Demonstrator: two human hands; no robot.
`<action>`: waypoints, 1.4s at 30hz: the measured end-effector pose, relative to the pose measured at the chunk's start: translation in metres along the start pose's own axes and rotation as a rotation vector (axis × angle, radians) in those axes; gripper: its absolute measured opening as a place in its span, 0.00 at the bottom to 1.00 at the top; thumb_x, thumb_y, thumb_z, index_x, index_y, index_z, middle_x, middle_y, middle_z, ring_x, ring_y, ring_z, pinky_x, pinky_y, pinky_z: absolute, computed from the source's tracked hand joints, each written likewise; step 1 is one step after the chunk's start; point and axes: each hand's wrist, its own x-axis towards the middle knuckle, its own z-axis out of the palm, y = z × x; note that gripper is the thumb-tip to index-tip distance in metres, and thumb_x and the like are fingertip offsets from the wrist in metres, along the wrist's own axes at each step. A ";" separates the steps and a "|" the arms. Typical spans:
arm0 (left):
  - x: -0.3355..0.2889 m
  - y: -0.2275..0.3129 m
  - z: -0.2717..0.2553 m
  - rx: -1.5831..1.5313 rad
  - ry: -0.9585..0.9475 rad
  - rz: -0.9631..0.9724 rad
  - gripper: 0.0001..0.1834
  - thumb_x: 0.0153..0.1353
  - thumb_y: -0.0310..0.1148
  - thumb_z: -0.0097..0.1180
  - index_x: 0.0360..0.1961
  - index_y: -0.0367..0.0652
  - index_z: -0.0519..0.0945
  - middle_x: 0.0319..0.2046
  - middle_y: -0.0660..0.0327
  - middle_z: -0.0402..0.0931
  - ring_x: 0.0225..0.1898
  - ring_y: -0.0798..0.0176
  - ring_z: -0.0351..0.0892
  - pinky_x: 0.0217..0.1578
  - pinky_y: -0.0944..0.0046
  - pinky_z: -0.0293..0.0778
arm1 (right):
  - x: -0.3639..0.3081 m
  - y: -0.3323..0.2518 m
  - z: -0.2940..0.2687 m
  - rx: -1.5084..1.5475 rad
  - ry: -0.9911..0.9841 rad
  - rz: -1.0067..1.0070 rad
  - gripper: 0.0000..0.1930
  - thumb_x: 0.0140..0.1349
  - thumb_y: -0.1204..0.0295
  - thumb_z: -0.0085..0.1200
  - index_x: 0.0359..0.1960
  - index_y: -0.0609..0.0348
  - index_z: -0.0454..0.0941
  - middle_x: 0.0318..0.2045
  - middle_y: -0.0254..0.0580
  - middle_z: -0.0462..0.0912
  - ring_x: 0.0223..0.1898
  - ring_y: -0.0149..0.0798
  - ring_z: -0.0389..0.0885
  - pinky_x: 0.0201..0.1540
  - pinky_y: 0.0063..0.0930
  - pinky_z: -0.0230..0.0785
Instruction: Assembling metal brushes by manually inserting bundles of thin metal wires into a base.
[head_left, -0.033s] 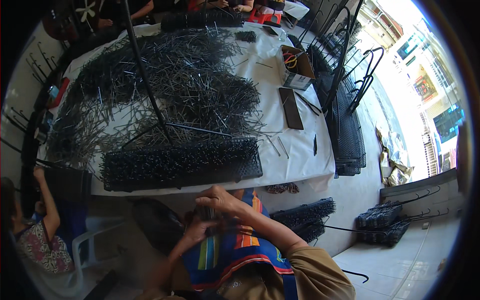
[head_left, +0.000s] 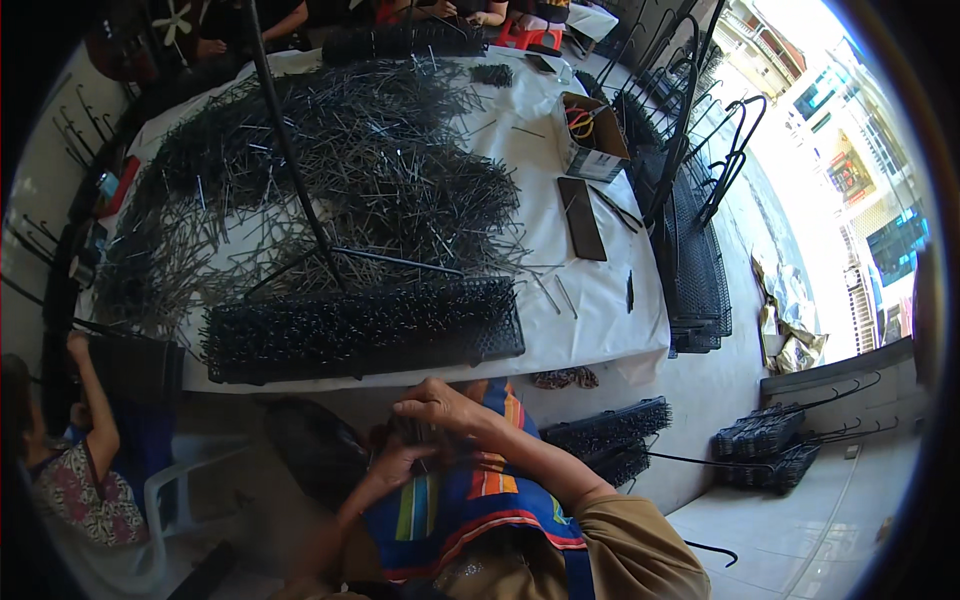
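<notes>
Beside the bench (head_left: 600, 310), left hand (head_left: 392, 466) and right hand (head_left: 436, 403) clasp a dark, partly hidden bundle (head_left: 413, 432); even pressure from each grip is advisable.

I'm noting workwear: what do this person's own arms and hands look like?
A loose brown sleeve leaves the right forearm bare. The right hand and left hand wear no gloves. On the left, any sleeve is too blurred to make out.

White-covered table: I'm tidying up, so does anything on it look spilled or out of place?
A few thin metal rods lie apart on the white cover, right of the tangled heap; they look strayed from it.
</notes>
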 end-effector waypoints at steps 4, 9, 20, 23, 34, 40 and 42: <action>-0.002 -0.001 0.001 0.059 0.045 0.050 0.12 0.58 0.19 0.54 0.44 0.34 0.72 0.32 0.53 0.79 0.33 0.58 0.82 0.34 0.62 0.80 | -0.012 0.016 0.014 0.388 0.265 -0.088 0.19 0.63 0.62 0.51 0.45 0.68 0.79 0.39 0.45 0.82 0.40 0.34 0.77 0.47 0.28 0.69; -0.003 0.004 0.004 -0.211 0.202 -0.051 0.12 0.58 0.20 0.53 0.45 0.35 0.73 0.32 0.53 0.79 0.32 0.60 0.82 0.33 0.61 0.80 | -0.039 0.006 0.006 0.419 0.374 0.208 0.08 0.58 0.72 0.55 0.37 0.63 0.81 0.24 0.36 0.79 0.25 0.26 0.75 0.27 0.21 0.69; 0.012 0.012 0.003 -0.145 0.404 -0.105 0.10 0.62 0.30 0.53 0.44 0.43 0.77 0.31 0.58 0.80 0.34 0.62 0.81 0.30 0.59 0.79 | -0.024 0.025 0.007 0.653 0.794 -0.023 0.05 0.54 0.82 0.56 0.33 0.62 0.77 0.24 0.34 0.79 0.21 0.23 0.72 0.21 0.15 0.63; 0.015 0.020 0.003 -0.132 0.415 -0.108 0.10 0.59 0.27 0.54 0.43 0.43 0.78 0.31 0.58 0.81 0.31 0.62 0.81 0.27 0.62 0.76 | -0.020 0.017 -0.013 0.629 1.005 -0.183 0.08 0.53 0.86 0.57 0.34 0.63 0.77 0.22 0.33 0.79 0.16 0.22 0.70 0.18 0.15 0.61; 0.006 0.020 0.007 -0.326 0.451 0.021 0.08 0.58 0.25 0.56 0.39 0.37 0.78 0.31 0.54 0.82 0.29 0.62 0.82 0.27 0.66 0.74 | 0.016 0.014 -0.012 0.266 1.110 -0.395 0.05 0.55 0.84 0.59 0.31 0.61 0.77 0.22 0.30 0.78 0.18 0.19 0.71 0.20 0.14 0.63; 0.008 0.018 0.003 -0.269 0.433 0.059 0.08 0.58 0.27 0.57 0.39 0.38 0.79 0.32 0.56 0.81 0.30 0.63 0.81 0.29 0.67 0.74 | 0.029 0.013 -0.010 0.198 1.044 -0.345 0.04 0.53 0.83 0.60 0.29 0.61 0.80 0.22 0.30 0.78 0.20 0.20 0.71 0.22 0.15 0.63; 0.009 0.022 0.004 -0.279 0.479 0.014 0.08 0.58 0.27 0.58 0.39 0.38 0.79 0.31 0.56 0.81 0.31 0.64 0.81 0.30 0.67 0.74 | 0.030 0.009 -0.015 -0.192 1.104 -0.431 0.06 0.50 0.83 0.61 0.29 0.61 0.81 0.22 0.34 0.79 0.21 0.22 0.72 0.23 0.17 0.64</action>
